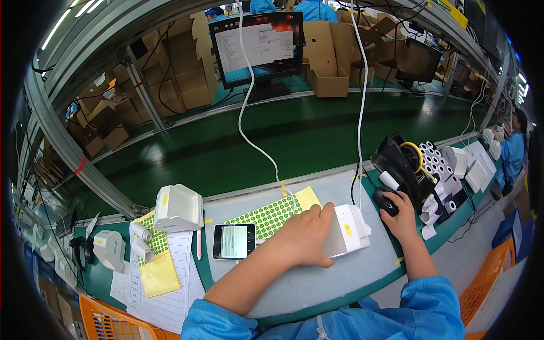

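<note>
Spanning the left side of the white plastic housing (357,237) on the grey mat (297,290), my left hand (303,235) grips it, thumb held wide of the fingers. At the housing's two o'clock, my right hand (403,215) has its fingers curled over a black computer mouse (385,199). A smartphone (235,242) lies at nine, a green-dotted sticker sheet (266,218) toward ten.

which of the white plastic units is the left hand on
The white unit on the grey mat, right of the phone: the left hand touches it, while the others sit apart from that hand.
</note>
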The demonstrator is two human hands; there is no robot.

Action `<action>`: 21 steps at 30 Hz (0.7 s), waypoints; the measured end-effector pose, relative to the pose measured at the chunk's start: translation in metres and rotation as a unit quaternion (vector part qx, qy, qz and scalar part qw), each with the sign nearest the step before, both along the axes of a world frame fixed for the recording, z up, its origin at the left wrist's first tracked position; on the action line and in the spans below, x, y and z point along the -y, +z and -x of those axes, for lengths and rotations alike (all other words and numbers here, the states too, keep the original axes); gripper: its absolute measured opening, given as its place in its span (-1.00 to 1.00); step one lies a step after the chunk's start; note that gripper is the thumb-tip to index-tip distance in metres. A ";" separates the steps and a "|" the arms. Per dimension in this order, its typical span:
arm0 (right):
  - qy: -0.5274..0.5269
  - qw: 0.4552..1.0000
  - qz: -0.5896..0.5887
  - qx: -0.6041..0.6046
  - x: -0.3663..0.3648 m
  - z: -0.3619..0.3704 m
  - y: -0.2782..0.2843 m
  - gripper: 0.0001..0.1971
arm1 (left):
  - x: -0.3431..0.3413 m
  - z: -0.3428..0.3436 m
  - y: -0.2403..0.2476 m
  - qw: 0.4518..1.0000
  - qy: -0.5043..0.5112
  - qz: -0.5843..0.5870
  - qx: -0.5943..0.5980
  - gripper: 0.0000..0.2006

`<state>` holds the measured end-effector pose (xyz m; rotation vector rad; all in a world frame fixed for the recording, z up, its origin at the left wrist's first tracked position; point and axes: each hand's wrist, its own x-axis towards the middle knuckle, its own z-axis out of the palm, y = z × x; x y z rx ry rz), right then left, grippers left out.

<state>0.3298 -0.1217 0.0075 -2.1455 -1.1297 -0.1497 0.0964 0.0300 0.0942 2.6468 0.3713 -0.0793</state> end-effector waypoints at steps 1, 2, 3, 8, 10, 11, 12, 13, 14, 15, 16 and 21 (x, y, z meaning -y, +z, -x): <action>-0.001 1.000 0.001 0.001 0.000 0.000 0.000 -0.55 | 0.000 0.000 0.000 1.000 0.000 0.000 0.000 -0.08; -0.001 1.000 0.001 0.001 0.000 0.000 -0.001 -0.55 | 0.000 0.000 0.000 1.000 0.000 0.000 -0.001 -0.08; -0.002 1.000 0.002 0.004 0.000 0.000 -0.001 -0.55 | 0.000 0.000 0.001 1.000 0.000 0.000 -0.002 -0.07; -0.007 1.000 0.011 -0.007 -0.001 0.001 -0.001 -0.55 | -0.001 0.001 -0.004 1.000 0.002 0.003 0.006 -0.07; -0.009 1.000 0.012 -0.015 0.000 0.002 0.001 -0.55 | -0.001 0.000 -0.001 1.000 0.000 0.009 0.003 -0.07; -0.010 1.000 0.012 -0.015 0.000 0.001 0.001 -0.55 | -0.001 0.000 0.001 1.000 0.000 0.011 -0.006 -0.07; -0.008 1.000 0.011 -0.013 0.000 0.001 0.001 -0.55 | -0.001 0.000 0.002 1.000 0.001 0.013 -0.015 -0.07; -0.007 1.000 0.011 -0.011 0.000 0.001 0.001 -0.55 | -0.001 -0.001 0.002 1.000 0.002 0.012 -0.016 -0.07; -0.007 1.000 0.011 -0.011 0.000 0.001 0.001 -0.55 | -0.001 -0.001 0.001 1.000 0.001 0.012 -0.016 -0.07; -0.006 1.000 0.010 -0.011 0.000 0.001 0.001 -0.55 | -0.001 -0.001 0.001 1.000 0.001 0.012 -0.017 -0.07; -0.006 1.000 0.008 -0.011 0.000 0.001 0.000 -0.55 | -0.001 -0.001 0.001 1.000 0.001 0.012 -0.017 -0.07; -0.001 1.000 0.007 -0.009 0.000 0.000 0.000 -0.55 | 0.000 0.000 -0.003 1.000 0.003 0.006 0.004 -0.08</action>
